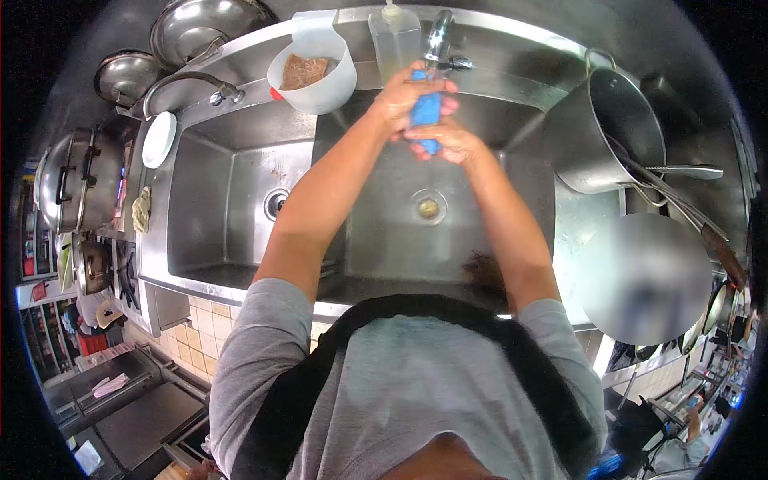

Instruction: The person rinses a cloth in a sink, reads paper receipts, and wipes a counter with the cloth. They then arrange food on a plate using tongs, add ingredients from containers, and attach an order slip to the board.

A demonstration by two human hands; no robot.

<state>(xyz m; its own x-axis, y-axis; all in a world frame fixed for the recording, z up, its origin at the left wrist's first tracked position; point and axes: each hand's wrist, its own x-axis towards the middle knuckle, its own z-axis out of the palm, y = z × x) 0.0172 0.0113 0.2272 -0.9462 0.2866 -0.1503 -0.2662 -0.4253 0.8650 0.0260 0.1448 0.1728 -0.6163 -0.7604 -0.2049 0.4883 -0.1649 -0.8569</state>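
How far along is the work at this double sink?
Likely done: left basin and right basin show no dishes. In hand: a blue sponge or cloth, held by left hand and right hand near the faucet. Possibly left: debris in the right basin's drain.

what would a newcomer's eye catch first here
The blue item held in the left hand and right hand, just below the tap over the right basin, stands out first. Then the large metal pot at the right, with utensils in it, and the white tub behind the left basin, holding a brown pad.
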